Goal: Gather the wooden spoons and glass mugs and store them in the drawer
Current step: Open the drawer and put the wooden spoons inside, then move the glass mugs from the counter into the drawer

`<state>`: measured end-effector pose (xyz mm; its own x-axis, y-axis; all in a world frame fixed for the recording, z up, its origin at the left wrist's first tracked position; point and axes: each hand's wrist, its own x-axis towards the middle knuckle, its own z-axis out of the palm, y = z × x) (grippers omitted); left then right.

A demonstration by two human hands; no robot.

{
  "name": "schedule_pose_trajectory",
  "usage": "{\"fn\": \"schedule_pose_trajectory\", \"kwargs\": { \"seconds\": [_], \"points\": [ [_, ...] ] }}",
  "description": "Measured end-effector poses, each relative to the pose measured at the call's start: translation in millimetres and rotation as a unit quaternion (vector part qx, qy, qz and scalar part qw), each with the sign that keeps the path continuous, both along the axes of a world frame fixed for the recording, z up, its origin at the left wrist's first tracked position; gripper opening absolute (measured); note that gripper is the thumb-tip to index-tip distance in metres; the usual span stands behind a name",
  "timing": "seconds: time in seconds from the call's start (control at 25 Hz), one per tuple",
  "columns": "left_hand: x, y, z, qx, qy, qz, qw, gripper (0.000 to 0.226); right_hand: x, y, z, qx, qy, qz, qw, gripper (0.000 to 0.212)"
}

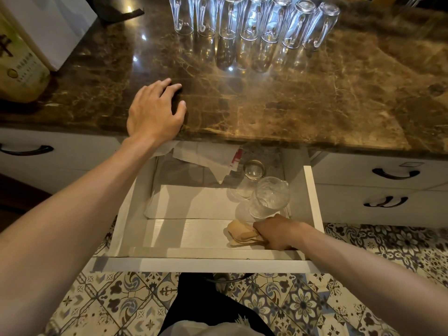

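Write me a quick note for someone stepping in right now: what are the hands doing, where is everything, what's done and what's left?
Left hand: flat on the countertop, empty.
Right hand: inside the open drawer, grip closed on the wooden spoons at its front right.
Done: two glass mugs already in the drawer, right side.
Left: release the spoons, then move the row of upside-down mugs from the back of the countertop into the drawer.

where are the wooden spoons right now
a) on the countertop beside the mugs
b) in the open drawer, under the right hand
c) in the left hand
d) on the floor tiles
b: the wooden spoons lie at the front right of the open drawer with the right hand on their handles, while the left hand rests flat on the countertop.
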<state>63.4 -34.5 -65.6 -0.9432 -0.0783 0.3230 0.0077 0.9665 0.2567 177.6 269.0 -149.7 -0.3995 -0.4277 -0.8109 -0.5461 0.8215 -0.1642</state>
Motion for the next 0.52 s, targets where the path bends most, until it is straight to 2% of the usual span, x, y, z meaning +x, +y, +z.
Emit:
{"fn": "schedule_pose_trajectory", "kwargs": {
  "seconds": [0.12,0.32,0.44,0.52],
  "points": [
    [1.2,1.0,-1.5,0.001,-0.007,-0.003,1.0,0.051,0.5,8.1,5.2,-0.012,-0.041,-0.047,0.998,0.026],
    [3.8,-1.7,-4.4,0.005,-0.004,-0.002,1.0,0.048,3.9,11.7,20.9,-0.021,-0.049,-0.063,0.997,0.031],
    [4.5,-1.7,-5.1,-0.002,-0.009,-0.001,1.0,0.049,5.5,5.1,38.6,0.006,-0.044,-0.053,0.998,0.03],
    [6.3,2.3,-7.1,-0.006,-0.018,-0.005,1.0,0.049,7.3,1.4,53.1,0.042,-0.063,-0.041,0.996,0.036]
  ]
}}
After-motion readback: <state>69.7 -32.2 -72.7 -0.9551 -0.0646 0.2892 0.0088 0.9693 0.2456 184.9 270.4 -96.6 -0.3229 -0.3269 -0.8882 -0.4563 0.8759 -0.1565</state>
